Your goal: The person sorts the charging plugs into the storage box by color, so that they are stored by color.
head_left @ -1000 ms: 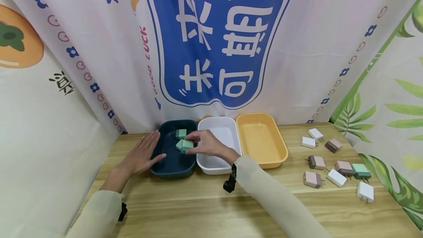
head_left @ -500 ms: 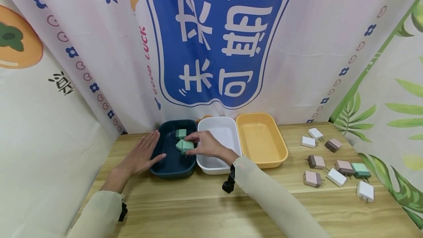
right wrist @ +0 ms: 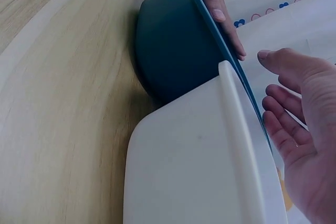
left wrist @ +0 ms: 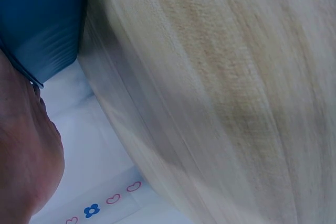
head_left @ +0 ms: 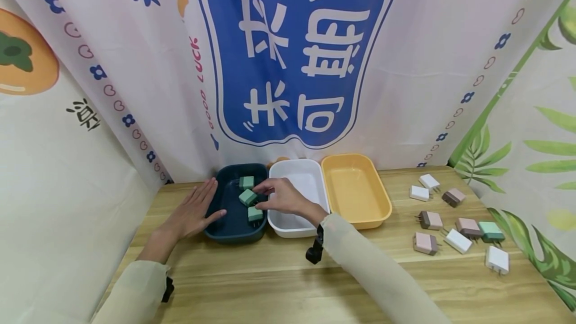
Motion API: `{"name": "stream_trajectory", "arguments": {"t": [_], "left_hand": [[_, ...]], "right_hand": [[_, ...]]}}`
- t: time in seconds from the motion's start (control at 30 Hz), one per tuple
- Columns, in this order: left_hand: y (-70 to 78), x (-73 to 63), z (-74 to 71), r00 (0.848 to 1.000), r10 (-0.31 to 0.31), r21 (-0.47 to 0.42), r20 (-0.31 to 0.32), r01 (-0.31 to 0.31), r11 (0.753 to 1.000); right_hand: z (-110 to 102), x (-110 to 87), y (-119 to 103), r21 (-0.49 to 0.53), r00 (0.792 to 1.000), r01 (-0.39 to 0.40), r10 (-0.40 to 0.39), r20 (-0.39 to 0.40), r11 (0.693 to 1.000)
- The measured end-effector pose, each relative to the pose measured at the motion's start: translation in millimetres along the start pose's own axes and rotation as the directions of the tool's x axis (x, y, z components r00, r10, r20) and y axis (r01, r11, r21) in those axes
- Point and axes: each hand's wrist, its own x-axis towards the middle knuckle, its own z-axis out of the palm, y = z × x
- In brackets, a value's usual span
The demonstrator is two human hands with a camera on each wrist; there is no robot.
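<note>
Three green charger plugs lie in the dark blue tray: a back one (head_left: 246, 182), a tilted middle one (head_left: 247, 197) and a front one (head_left: 255, 214) with its prongs toward me. My right hand (head_left: 285, 196) hovers over the edge between this tray and the white one, thumb and fingers apart, just right of the plugs. Nothing shows between those fingers in the right wrist view, where the hand (right wrist: 310, 114) is seen past the tray rims. My left hand (head_left: 193, 209) rests against the left rim of the dark blue tray (head_left: 234, 239), fingers straight and thumb over the rim.
A white tray (head_left: 299, 171) and a yellow tray (head_left: 357, 191) stand in a row to the right of the dark blue one. Several white and pink-brown plugs, plus one green plug (head_left: 491, 232), lie on the wooden table (head_left: 279, 284) at the right. A printed curtain hangs behind.
My right hand has let go of a green charger plug, which now lies at the front of the group in the dark blue tray. The left hand has stayed put.
</note>
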Motion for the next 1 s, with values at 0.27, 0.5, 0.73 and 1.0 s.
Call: {"name": "stream_trajectory", "arguments": {"t": [0.27,0.5,0.73,1.0], "left_hand": [[-0.6,-0.6,0.2,1.0,-0.007,-0.002,0.01,0.007,1.0],[-1.4,-0.2,0.3,1.0,-0.006,-0.003,0.019,0.006,1.0],[-1.7,-0.8,2.0,1.0,-0.004,0.0,0.004,0.004,1.0],[-3.2,0.6,2.7,1.0,-0.003,0.0,0.01,0.003,1.0]], "right_hand": [[-9,-8.0,-2,0.021,1.0,0.021,-0.021,0.014,1.0],[-20,-17.8,-4,-0.01,1.0,0.001,-0.001,0.018,1.0],[-33,-28.0,-8,-0.039,1.0,-0.003,0.004,0.028,0.999],[-51,-42.4,-9,-0.042,0.997,-0.006,0.009,0.07,0.999]]}}
